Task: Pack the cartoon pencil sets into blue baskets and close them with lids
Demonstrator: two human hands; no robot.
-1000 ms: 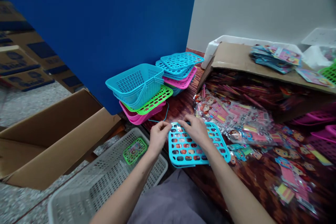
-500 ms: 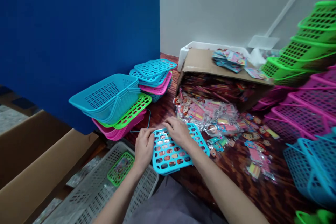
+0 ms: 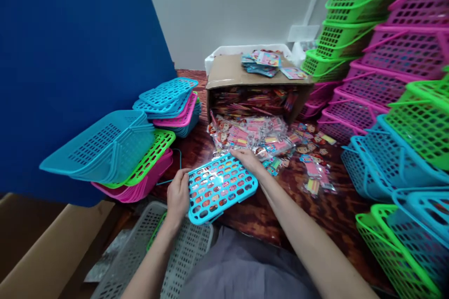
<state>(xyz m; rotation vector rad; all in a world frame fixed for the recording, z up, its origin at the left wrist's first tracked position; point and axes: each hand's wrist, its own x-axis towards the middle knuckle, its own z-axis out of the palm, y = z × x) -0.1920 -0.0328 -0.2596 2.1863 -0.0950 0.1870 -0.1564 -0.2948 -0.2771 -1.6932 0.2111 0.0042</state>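
Bare tabletop (image 3: 336, 212) opens between the blue lid (image 3: 222, 184) and the stacked baskets (image 3: 400, 49), with the right forearm (image 3: 303, 231) partly across it. Straight ahead, bagged packets (image 3: 245, 131) and a carton (image 3: 228, 72) block the way. At left, beside 1 nest of blue baskets (image 3: 101, 145), a thin blue strip (image 3: 181, 159) juts into the gap.

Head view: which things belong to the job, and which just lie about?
Likely job:
- blue rectangular perforated plastic lid, in left hand and right hand
- flat pink plastic packets

Likely lying about:
- white flat paddle
- brown cardboard carton, lower left
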